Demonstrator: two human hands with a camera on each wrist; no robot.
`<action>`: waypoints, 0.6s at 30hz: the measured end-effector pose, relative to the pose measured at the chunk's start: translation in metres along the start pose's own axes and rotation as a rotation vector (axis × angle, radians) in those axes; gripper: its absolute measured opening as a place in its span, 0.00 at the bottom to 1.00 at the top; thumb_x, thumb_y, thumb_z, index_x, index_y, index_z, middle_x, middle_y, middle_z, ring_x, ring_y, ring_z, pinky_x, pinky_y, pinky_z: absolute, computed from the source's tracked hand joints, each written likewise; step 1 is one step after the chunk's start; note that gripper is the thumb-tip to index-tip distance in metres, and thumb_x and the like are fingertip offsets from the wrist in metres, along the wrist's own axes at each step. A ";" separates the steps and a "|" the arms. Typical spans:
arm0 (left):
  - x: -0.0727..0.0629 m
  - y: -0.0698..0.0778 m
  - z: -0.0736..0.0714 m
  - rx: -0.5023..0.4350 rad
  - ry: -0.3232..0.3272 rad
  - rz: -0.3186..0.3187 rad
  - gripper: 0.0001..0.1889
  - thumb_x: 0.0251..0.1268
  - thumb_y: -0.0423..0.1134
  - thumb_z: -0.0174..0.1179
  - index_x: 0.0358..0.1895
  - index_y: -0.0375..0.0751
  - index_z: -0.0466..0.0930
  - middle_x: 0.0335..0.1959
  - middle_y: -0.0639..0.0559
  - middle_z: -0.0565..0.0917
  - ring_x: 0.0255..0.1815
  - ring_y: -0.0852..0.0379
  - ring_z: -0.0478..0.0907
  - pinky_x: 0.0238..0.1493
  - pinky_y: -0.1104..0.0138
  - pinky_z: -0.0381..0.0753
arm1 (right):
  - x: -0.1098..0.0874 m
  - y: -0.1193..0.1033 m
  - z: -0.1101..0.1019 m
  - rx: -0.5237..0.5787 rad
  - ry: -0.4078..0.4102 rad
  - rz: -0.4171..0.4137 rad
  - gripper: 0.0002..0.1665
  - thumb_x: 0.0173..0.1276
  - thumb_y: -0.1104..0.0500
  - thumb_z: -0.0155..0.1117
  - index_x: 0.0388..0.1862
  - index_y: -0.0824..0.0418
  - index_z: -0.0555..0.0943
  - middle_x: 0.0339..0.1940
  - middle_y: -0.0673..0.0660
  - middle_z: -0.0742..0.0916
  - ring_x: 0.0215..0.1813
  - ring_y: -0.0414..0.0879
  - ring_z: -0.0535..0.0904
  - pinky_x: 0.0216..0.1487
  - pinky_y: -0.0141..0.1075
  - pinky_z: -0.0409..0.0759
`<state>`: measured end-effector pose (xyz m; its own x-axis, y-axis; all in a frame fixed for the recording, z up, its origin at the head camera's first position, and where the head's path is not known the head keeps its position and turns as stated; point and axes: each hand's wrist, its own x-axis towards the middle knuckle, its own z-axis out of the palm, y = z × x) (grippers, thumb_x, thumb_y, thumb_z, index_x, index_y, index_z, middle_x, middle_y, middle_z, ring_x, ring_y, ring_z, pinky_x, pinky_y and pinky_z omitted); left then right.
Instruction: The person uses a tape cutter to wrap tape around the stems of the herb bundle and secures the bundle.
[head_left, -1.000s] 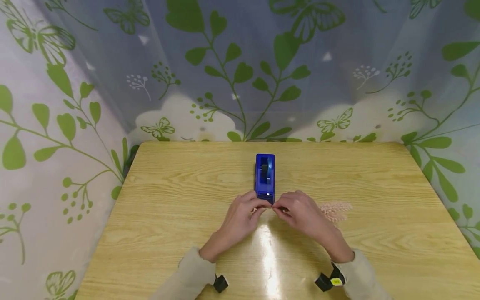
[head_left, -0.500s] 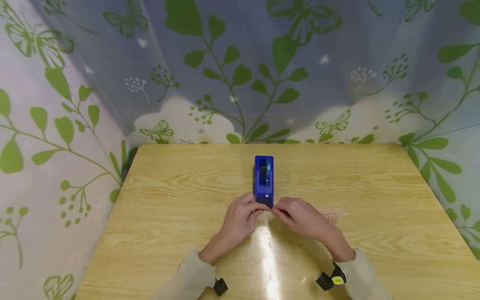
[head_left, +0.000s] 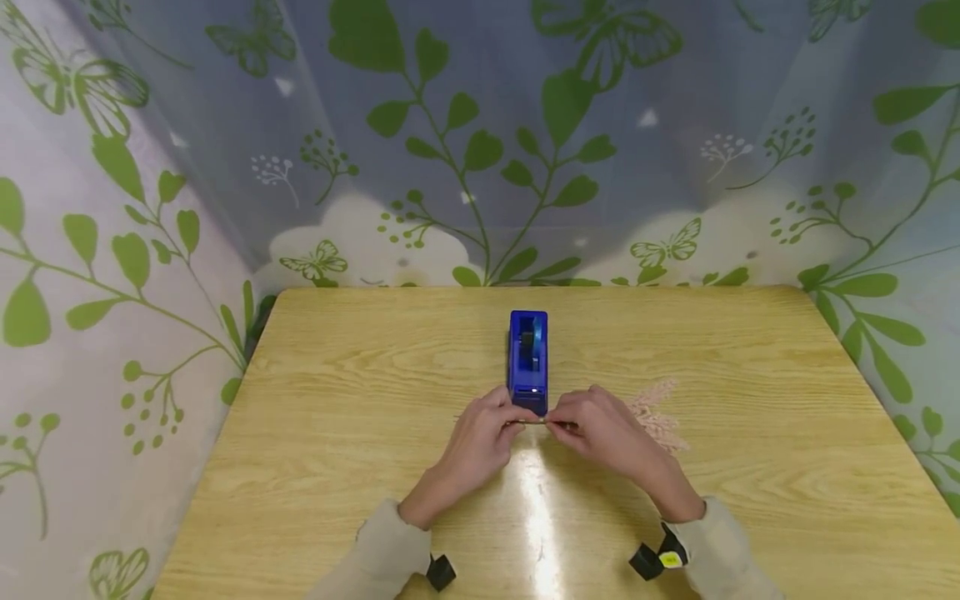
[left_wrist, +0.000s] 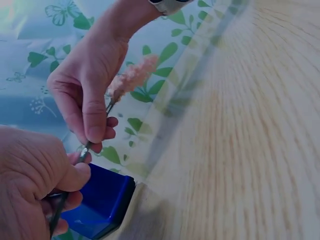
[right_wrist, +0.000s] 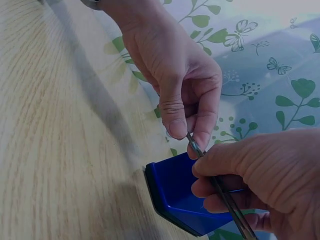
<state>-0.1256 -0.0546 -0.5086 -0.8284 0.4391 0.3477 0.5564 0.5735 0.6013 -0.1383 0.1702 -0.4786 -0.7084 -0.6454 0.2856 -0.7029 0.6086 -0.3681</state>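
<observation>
Dark thin stems of pink artificial flowers run crosswise between both hands. My left hand pinches them between thumb and fingers, just in front of the blue tape dispenser. Close beside it, my right hand pinches the same stems nearer the blooms. A small shiny wrap, apparently clear tape, shows on the stems between the fingertips in the left wrist view. The pink blooms stick out beyond the right hand, which partly hides them in the head view.
The blue dispenser stands upright with its front end near the fingertips. A wood-grain table lies under everything. Behind and at the sides hangs a curtain with green leaves and butterflies. Both wrists wear black camera mounts.
The pink blooms have turned, going from lying flat to the right, through a narrow bunch, to a spread fan. Both hands stay in front of the dispenser, still pinching the stems.
</observation>
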 end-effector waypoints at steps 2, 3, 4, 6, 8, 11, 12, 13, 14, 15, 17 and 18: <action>0.001 0.001 0.000 -0.046 -0.040 -0.048 0.08 0.67 0.29 0.70 0.45 0.43 0.92 0.33 0.56 0.75 0.31 0.61 0.67 0.33 0.71 0.70 | 0.000 0.001 0.002 -0.027 0.023 -0.029 0.05 0.64 0.66 0.75 0.32 0.57 0.92 0.25 0.44 0.85 0.26 0.32 0.73 0.33 0.32 0.70; 0.001 0.001 0.000 -0.070 -0.057 -0.074 0.07 0.68 0.30 0.69 0.45 0.42 0.92 0.33 0.56 0.75 0.31 0.61 0.68 0.33 0.71 0.70 | 0.000 0.001 0.002 -0.036 0.030 -0.043 0.05 0.63 0.66 0.76 0.32 0.57 0.92 0.25 0.44 0.85 0.26 0.33 0.74 0.33 0.32 0.70; 0.002 0.001 0.001 -0.092 -0.071 -0.098 0.06 0.69 0.31 0.69 0.45 0.41 0.92 0.33 0.56 0.76 0.32 0.62 0.68 0.33 0.72 0.71 | 0.000 0.002 0.003 -0.041 0.033 -0.057 0.05 0.62 0.67 0.76 0.32 0.57 0.92 0.25 0.44 0.86 0.26 0.34 0.75 0.33 0.32 0.70; 0.002 0.003 0.002 -0.131 -0.091 -0.140 0.05 0.70 0.33 0.68 0.44 0.40 0.92 0.33 0.56 0.77 0.32 0.62 0.69 0.34 0.72 0.72 | -0.001 0.002 0.003 -0.039 0.025 -0.075 0.05 0.61 0.67 0.77 0.33 0.57 0.93 0.25 0.45 0.87 0.27 0.35 0.77 0.34 0.32 0.72; 0.002 0.003 0.003 -0.150 -0.111 -0.165 0.04 0.70 0.34 0.69 0.41 0.39 0.92 0.33 0.56 0.79 0.33 0.63 0.71 0.35 0.72 0.74 | -0.002 0.003 0.003 -0.007 -0.008 -0.074 0.06 0.62 0.68 0.77 0.34 0.58 0.93 0.26 0.46 0.88 0.28 0.35 0.80 0.33 0.30 0.76; 0.002 0.002 0.003 -0.168 -0.149 -0.195 0.03 0.69 0.34 0.70 0.37 0.39 0.91 0.32 0.55 0.82 0.32 0.65 0.73 0.34 0.73 0.77 | -0.005 0.003 0.004 0.043 -0.077 -0.034 0.05 0.63 0.67 0.77 0.34 0.58 0.93 0.28 0.47 0.88 0.30 0.35 0.83 0.33 0.27 0.80; 0.001 0.001 0.002 -0.172 -0.169 -0.206 0.03 0.68 0.34 0.71 0.35 0.40 0.91 0.31 0.56 0.82 0.31 0.66 0.74 0.34 0.73 0.78 | -0.006 0.003 0.004 0.060 -0.104 -0.014 0.05 0.64 0.67 0.77 0.34 0.57 0.93 0.29 0.46 0.88 0.30 0.34 0.83 0.33 0.27 0.81; 0.000 0.000 0.002 -0.180 -0.193 -0.218 0.03 0.67 0.34 0.71 0.34 0.40 0.91 0.31 0.55 0.83 0.31 0.66 0.75 0.34 0.73 0.78 | -0.007 0.003 0.004 0.074 -0.131 0.007 0.05 0.64 0.67 0.77 0.33 0.57 0.93 0.29 0.46 0.88 0.31 0.34 0.82 0.32 0.26 0.81; 0.000 -0.001 0.002 -0.189 -0.218 -0.229 0.03 0.67 0.33 0.71 0.34 0.40 0.90 0.31 0.55 0.84 0.30 0.67 0.75 0.33 0.73 0.79 | -0.008 0.004 0.004 0.078 -0.156 0.025 0.05 0.64 0.66 0.77 0.33 0.56 0.93 0.29 0.45 0.88 0.31 0.33 0.82 0.33 0.27 0.81; -0.001 -0.004 0.001 -0.199 -0.242 -0.238 0.03 0.68 0.33 0.71 0.34 0.40 0.90 0.30 0.55 0.84 0.29 0.67 0.76 0.33 0.73 0.79 | -0.009 0.004 0.004 0.084 -0.176 0.042 0.05 0.64 0.66 0.77 0.33 0.56 0.93 0.29 0.45 0.88 0.31 0.33 0.82 0.34 0.27 0.82; -0.001 -0.008 -0.002 -0.209 -0.273 -0.251 0.03 0.67 0.31 0.71 0.34 0.39 0.89 0.29 0.54 0.84 0.29 0.67 0.76 0.33 0.73 0.79 | -0.009 0.005 0.005 0.104 -0.208 0.066 0.05 0.65 0.65 0.77 0.33 0.55 0.93 0.30 0.44 0.88 0.33 0.33 0.82 0.35 0.29 0.83; -0.001 -0.011 -0.003 -0.215 -0.281 -0.256 0.03 0.67 0.30 0.70 0.34 0.38 0.88 0.28 0.54 0.85 0.28 0.67 0.76 0.33 0.73 0.80 | -0.008 0.006 0.005 0.120 -0.220 0.078 0.05 0.65 0.65 0.77 0.33 0.55 0.92 0.30 0.44 0.89 0.33 0.33 0.82 0.36 0.30 0.83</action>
<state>-0.1310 -0.0636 -0.5130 -0.8717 0.4895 -0.0232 0.2844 0.5440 0.7894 -0.1365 0.1765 -0.4877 -0.7199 -0.6917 0.0574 -0.6247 0.6097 -0.4879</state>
